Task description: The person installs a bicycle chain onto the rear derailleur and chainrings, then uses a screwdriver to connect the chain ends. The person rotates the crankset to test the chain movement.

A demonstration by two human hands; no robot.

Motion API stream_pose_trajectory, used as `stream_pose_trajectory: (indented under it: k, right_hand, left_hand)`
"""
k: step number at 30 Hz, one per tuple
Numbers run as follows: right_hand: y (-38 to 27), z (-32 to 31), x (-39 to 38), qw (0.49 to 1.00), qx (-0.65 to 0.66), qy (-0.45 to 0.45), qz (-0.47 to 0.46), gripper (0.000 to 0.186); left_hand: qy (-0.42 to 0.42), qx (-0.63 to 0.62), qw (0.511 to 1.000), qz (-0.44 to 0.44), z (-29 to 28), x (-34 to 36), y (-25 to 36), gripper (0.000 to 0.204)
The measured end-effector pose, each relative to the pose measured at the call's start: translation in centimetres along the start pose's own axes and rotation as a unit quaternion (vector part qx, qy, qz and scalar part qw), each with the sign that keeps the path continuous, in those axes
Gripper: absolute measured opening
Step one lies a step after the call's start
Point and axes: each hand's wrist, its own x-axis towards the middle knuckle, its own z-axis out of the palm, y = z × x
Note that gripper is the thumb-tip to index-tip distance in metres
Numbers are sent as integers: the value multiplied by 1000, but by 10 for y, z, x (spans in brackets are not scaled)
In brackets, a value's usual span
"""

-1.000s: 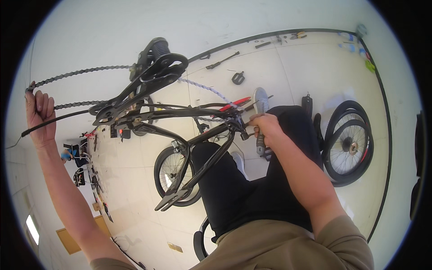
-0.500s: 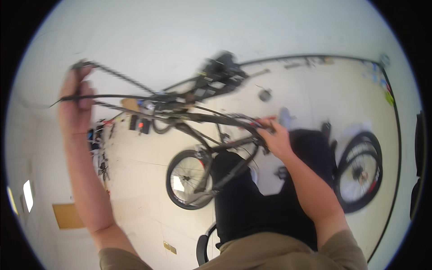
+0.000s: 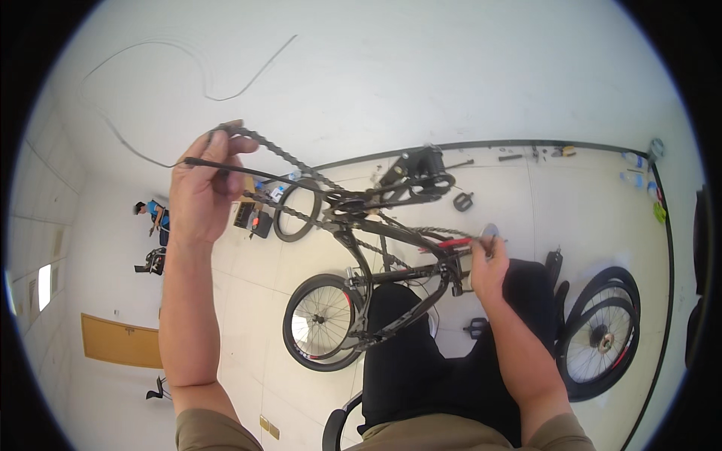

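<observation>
My left hand [image 3: 212,180] is closed on a black bicycle chain [image 3: 284,155] near its bent upper end, with a black cable housing [image 3: 267,173] across the fingers and a thin wire [image 3: 128,146] trailing off its tip. The chain runs down to a black bicycle frame [image 3: 366,233] held over my lap, with a black mechanism [image 3: 421,174] at its upper part. My right hand [image 3: 489,263] is closed at the right of the frame, by the chain's lower end and a red part [image 3: 454,243]; exactly what its fingers grip is unclear.
A small wheel [image 3: 319,319] lies below the frame, stacked wheels [image 3: 594,338] at the right, a loose tyre [image 3: 296,210] behind. Tools [image 3: 510,157], bottles [image 3: 633,169] and pedals [image 3: 462,201] lie on the floor by the wall. A person in blue [image 3: 158,214] is at the far left.
The view has shifted. My left hand has moved right and inward with the chain and cable. The upper mechanism sits lower and farther right, and the long wire now shows against the wall.
</observation>
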Motion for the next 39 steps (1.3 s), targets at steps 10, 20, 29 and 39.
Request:
stream_pose_trajectory:
  k: [10,20,29,39]
  right_hand:
    - [22,-32,34,945,147,152,249,20]
    - [24,-17,27,918,154,105,351,17]
    - [7,-28,34,907,226,97,341,21]
    - [-3,-25,35,932,228,28,279,24]
  left_hand:
    - [-71,-87,992,49,-5,-1,-5,35]
    - [-88,-46,994,52,8,-11,-2,37]
    - [-76,-142,985,59,-18,4,0,33]
    - [-46,-163,984,60,-51,11,0,31]
